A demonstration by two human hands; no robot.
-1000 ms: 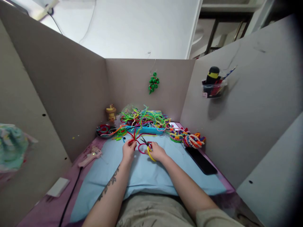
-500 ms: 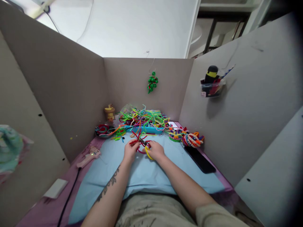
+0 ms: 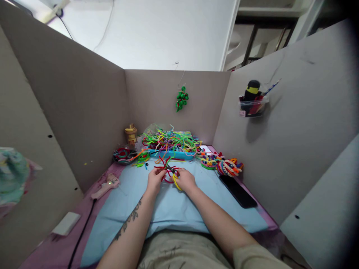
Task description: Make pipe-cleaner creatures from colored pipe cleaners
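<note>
My left hand is closed on several red pipe cleaners, whose ends splay out above and beside its fingers. A bit of green shows among their upper ends. Closed around pliers, my right hand faces it over the middle of the blue cloth. The pliers have a yellow handle, and their dark jaws lie in among the red strands. Whether the jaws are closed on a strand is too small to tell.
Behind my hands a blue tray overflows with colourful pipe cleaners. Braided rings and a black phone lie to the right. On the left are a pink glue gun, a white box and a dark bowl. Grey partitions surround the table.
My hands stay close together with the pliers at the red pipe cleaners, moving only very slightly. The whole view has shifted a little.
</note>
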